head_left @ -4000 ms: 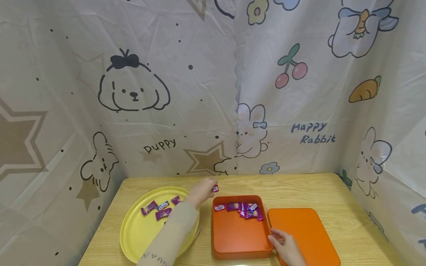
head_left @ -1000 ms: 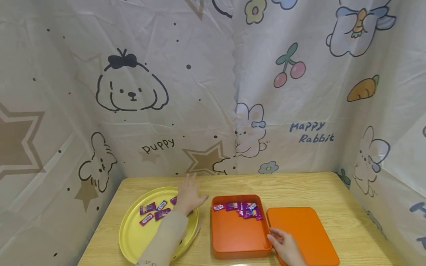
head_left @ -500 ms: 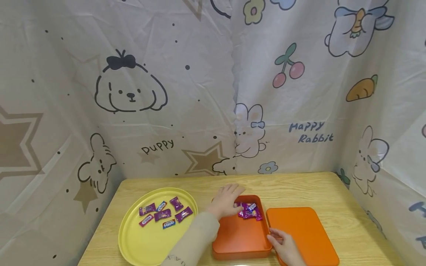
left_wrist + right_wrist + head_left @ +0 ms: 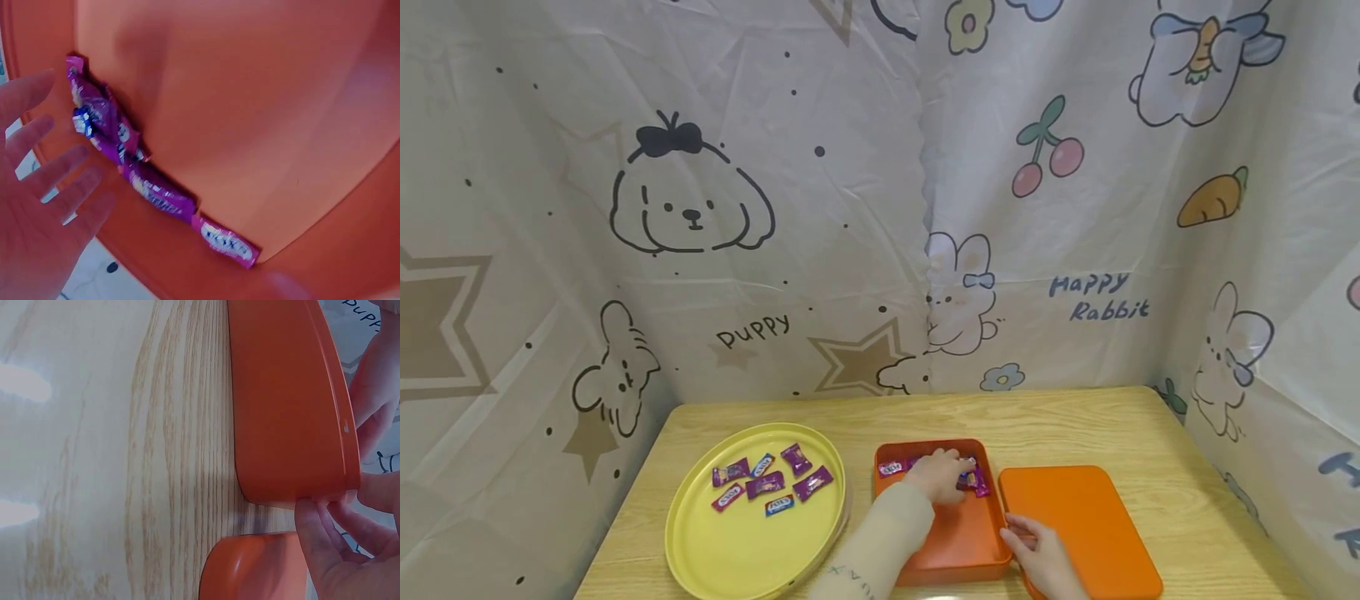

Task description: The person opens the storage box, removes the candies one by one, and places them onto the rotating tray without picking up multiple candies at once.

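Observation:
My left hand (image 4: 938,477) is over the back of the orange box (image 4: 955,533). In the left wrist view its fingers are loosely spread beside a row of purple, pink and blue wrapped candies (image 4: 159,194), with nothing in the hand. A pink Fox's candy (image 4: 228,242) lies at the end of the row, along the box wall. My right hand (image 4: 1041,554) pinches the box's front right corner, thumb at the rim and fingers against the outer side, as the right wrist view shows. The hand partly hides the candies in the head view.
A round yellow tray (image 4: 745,542) on the left bears several purple, pink and blue wrapped candies (image 4: 765,486). Right of the box lies an orange lid (image 4: 1082,517), partly under the right forearm. A printed cloth (image 4: 850,208) hangs behind the wooden table (image 4: 1075,417).
My left hand held a pink candy near the box; that candy then lay on the yellow tray. From above the tray the hand moved right into the box. The right hand kept its grip.

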Available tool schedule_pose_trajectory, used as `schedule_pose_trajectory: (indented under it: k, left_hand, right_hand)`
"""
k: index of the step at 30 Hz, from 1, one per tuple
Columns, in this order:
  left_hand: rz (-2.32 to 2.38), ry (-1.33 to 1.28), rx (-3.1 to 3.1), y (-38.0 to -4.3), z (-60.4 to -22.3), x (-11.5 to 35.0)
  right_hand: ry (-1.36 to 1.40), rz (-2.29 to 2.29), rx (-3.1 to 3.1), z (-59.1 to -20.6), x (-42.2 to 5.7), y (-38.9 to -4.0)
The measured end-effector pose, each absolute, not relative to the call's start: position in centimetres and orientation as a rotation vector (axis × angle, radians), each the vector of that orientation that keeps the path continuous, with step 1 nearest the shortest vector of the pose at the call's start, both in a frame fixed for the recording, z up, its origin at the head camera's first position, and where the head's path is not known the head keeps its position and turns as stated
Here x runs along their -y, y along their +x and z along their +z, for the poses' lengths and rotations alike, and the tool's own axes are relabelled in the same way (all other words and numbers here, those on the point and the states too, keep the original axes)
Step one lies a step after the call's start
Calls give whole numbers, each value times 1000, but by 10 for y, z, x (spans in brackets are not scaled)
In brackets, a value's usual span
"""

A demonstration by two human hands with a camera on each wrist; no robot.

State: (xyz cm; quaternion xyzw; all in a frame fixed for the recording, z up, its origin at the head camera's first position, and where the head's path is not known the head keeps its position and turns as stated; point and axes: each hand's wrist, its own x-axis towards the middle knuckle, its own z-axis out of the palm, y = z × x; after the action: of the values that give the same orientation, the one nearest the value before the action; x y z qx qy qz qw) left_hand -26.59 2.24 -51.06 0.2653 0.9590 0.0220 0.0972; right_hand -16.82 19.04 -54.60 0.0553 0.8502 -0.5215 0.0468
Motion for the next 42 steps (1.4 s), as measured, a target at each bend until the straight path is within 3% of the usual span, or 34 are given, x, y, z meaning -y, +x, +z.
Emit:
schedule_pose_trajectory:
  k: [13, 42]
  left_hand:
    - [-13, 638, -2871, -267, -520, -34]
    - [-31, 732, -3001, -260, -529, -48]
  right_hand:
    - [174, -1585, -2583, -546, -190, -169]
    - [169, -1609, -2584, -544, -189, -167]
